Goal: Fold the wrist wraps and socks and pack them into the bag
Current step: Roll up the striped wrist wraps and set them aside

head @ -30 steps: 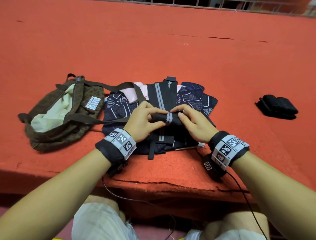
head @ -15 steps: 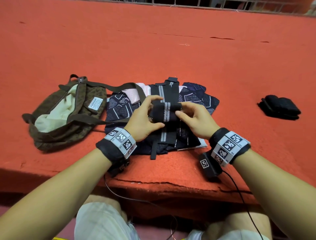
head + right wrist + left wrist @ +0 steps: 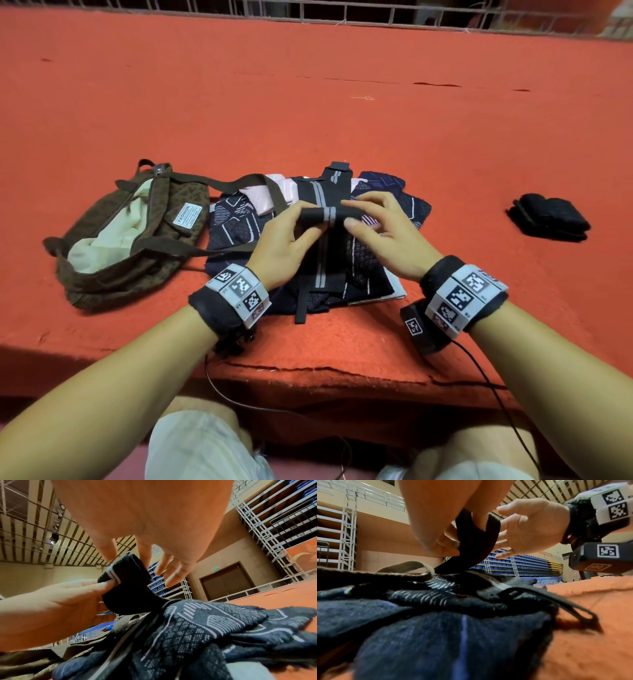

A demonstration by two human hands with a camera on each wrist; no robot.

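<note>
A black wrist wrap with grey stripes lies lengthwise on a pile of navy patterned socks [image 3: 236, 236]. Its near part is rolled into a short roll [image 3: 329, 216], lifted off the pile. My left hand [image 3: 308, 221] pinches the roll's left end between thumb and fingers. At the right end my right hand [image 3: 351, 216] pinches it, index finger on top and thumb underneath. The unrolled strip [image 3: 322, 192] runs on away from me. In the wrist views the roll [image 3: 126, 585] [image 3: 476, 540] hangs between both hands. The brown bag [image 3: 130, 236] lies open at the left, cream lining showing.
The bag's strap [image 3: 274, 195] crosses the sock pile, and a pink sock [image 3: 260, 197] peeks out beneath it. A folded black bundle [image 3: 548, 217] sits apart at the right. The red carpeted platform ends at a torn front edge [image 3: 308, 368] by my knees.
Both hands have lifted the roll off the pile and carried it away from me along the wrap. The bag and black bundle have not moved.
</note>
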